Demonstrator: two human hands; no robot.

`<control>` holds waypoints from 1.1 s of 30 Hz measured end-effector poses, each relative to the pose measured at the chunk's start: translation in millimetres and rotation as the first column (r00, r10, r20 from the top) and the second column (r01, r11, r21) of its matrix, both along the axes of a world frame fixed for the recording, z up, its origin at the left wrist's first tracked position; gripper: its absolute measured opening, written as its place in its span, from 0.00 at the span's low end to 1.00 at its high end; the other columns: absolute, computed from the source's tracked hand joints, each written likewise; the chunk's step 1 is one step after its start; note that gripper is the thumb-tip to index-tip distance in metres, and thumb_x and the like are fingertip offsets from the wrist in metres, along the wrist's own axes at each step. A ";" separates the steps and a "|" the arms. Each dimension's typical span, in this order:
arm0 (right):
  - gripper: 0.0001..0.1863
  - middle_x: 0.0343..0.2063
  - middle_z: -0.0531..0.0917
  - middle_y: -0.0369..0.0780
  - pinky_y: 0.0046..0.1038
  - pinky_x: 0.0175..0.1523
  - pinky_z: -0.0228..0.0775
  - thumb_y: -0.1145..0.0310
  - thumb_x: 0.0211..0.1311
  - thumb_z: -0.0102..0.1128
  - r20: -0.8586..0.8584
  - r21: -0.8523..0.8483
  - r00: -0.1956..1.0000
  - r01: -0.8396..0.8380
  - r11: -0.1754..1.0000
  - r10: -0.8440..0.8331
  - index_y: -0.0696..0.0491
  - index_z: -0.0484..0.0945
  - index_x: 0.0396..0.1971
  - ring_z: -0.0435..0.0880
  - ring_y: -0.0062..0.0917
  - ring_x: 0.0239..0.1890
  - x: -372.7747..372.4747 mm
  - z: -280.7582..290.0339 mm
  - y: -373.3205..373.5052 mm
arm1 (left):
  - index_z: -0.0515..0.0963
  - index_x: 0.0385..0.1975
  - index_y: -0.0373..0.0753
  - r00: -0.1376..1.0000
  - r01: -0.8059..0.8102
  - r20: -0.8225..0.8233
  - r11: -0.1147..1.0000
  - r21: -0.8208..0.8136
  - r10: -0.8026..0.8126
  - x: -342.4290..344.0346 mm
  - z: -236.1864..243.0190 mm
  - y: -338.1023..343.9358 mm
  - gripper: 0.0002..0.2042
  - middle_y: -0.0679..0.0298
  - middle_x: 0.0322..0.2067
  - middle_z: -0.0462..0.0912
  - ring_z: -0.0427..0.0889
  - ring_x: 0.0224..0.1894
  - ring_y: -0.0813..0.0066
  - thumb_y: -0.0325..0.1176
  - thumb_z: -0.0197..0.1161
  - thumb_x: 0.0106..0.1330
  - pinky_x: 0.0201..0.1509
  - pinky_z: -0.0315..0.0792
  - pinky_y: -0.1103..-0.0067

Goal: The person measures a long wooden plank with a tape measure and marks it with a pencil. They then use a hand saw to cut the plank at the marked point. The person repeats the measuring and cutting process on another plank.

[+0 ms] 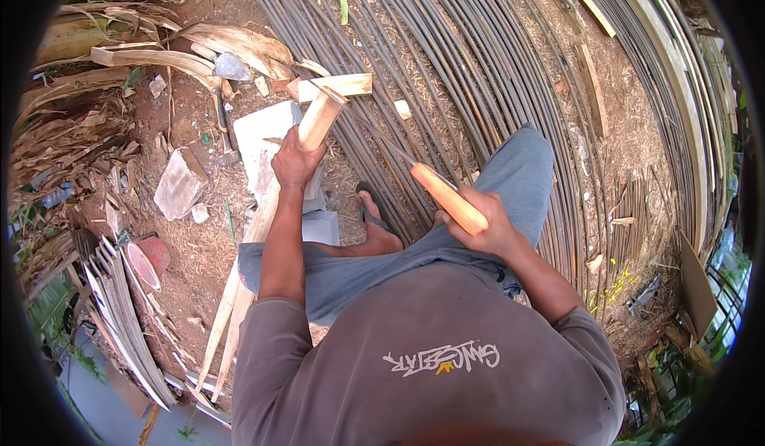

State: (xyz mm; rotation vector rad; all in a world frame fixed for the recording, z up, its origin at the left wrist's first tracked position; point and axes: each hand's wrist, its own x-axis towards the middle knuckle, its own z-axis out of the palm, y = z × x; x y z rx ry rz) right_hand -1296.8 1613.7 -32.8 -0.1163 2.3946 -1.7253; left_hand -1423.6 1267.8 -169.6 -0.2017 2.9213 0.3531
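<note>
My left hand (299,159) is closed over a pale wooden beam (322,118), near its far end. That beam rests on light concrete blocks (264,127), and its length runs back toward me past my left knee. In my right hand (484,224) is the orange wooden handle of a handsaw (446,195), held above my thigh. Its thin blade, seen almost edge-on, points up and left to the beam's end. Whether the teeth touch the wood is hard to make out. A short piece of wood (355,85) lies just beyond that end.
Long rusty steel bars (446,56) cover the ground ahead and to the right. A broken block (181,183) and dry leaves (72,143) lie at left. Stacked boards (131,326) stand lower left. My sandalled foot (374,215) is beside the blocks.
</note>
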 end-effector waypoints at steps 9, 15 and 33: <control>0.09 0.25 0.81 0.48 0.36 0.31 0.72 0.71 0.55 0.65 -0.110 0.015 0.991 -0.079 0.997 0.080 0.58 0.77 0.33 0.83 0.39 0.25 -100.1 -23.6 -64.7 | 0.76 0.53 0.46 0.999 0.006 -0.054 1.000 0.025 -0.004 1.0 0.0 -5.1 0.33 0.59 0.45 0.85 0.86 0.42 0.52 0.56 0.73 0.49 0.46 0.79 0.59; 0.09 0.23 0.79 0.46 0.34 0.32 0.72 0.70 0.56 0.66 -0.120 -0.058 0.993 -0.028 0.998 0.021 0.57 0.76 0.32 0.82 0.40 0.25 -72.7 -37.4 -56.9 | 0.74 0.56 0.45 0.999 0.044 -0.001 0.999 0.003 -0.044 -0.7 1.8 -4.7 0.35 0.59 0.48 0.85 0.86 0.43 0.52 0.56 0.73 0.49 0.46 0.80 0.59; 0.09 0.23 0.80 0.45 0.33 0.30 0.73 0.72 0.56 0.68 0.019 0.077 0.996 -0.093 0.993 0.092 0.58 0.77 0.32 0.83 0.40 0.24 -22.4 -22.0 -12.6 | 0.75 0.55 0.45 0.999 0.023 -0.034 0.999 0.031 -0.021 1.4 -6.1 -10.8 0.37 0.56 0.42 0.87 0.87 0.40 0.52 0.60 0.74 0.48 0.43 0.80 0.59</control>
